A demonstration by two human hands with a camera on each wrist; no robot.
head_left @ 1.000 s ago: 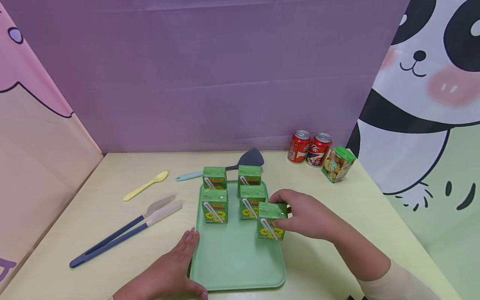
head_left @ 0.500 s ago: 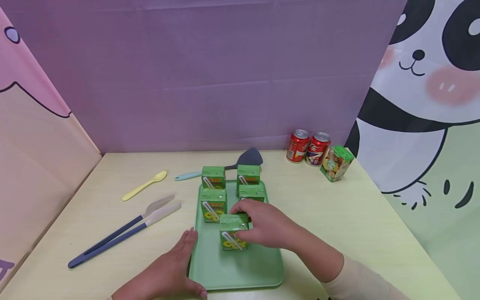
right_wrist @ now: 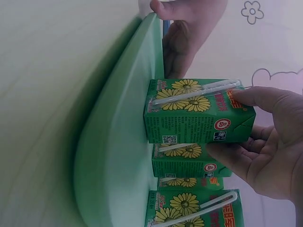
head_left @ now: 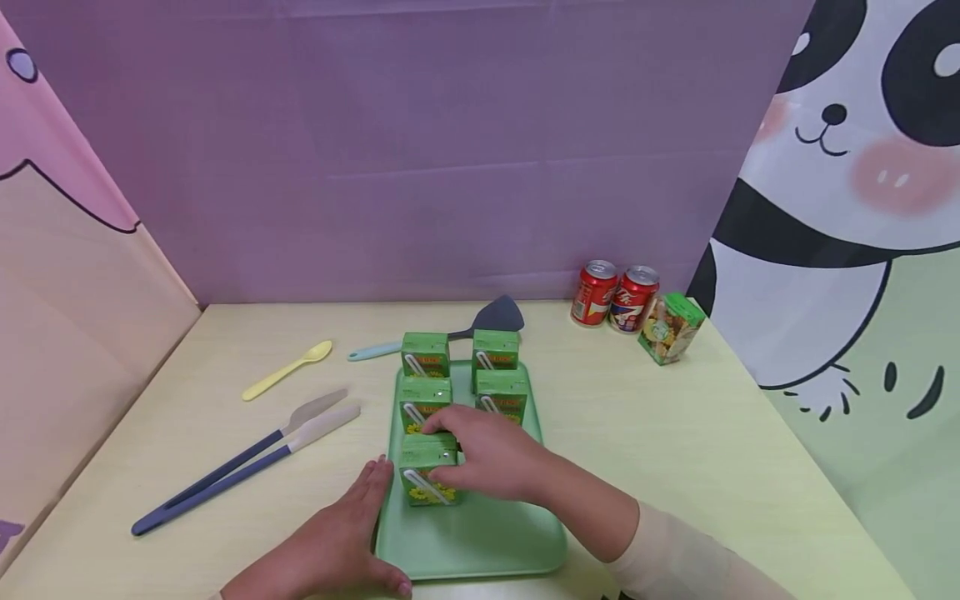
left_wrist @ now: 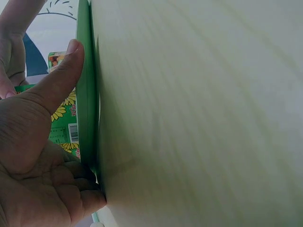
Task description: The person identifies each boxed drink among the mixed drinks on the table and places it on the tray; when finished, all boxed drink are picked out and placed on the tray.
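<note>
My right hand (head_left: 498, 457) grips a green drink carton (head_left: 422, 482) with a straw on its front, thumb on one side and fingers on the other. In the right wrist view this carton (right_wrist: 182, 120) stands upright on the light green tray (head_left: 480, 546), or just over it; I cannot tell which. More green cartons (head_left: 501, 395) of the same kind stand behind it in two columns. My left hand (head_left: 337, 529) lies along the tray's left edge with its fingers straight, and the left wrist view has its thumb against the tray rim (left_wrist: 86, 94).
Left of the tray lie blue-handled tongs (head_left: 225, 479) and a yellow spoon (head_left: 288, 371). A spatula (head_left: 497, 315) lies behind the cartons. Two red cans (head_left: 595, 296) and a tilted green-topped carton (head_left: 670, 329) stand at the back right.
My right hand has carried the drink carton leftward across the tray, from its right side to the front of the left column. The left hand has stayed at the tray's edge.
</note>
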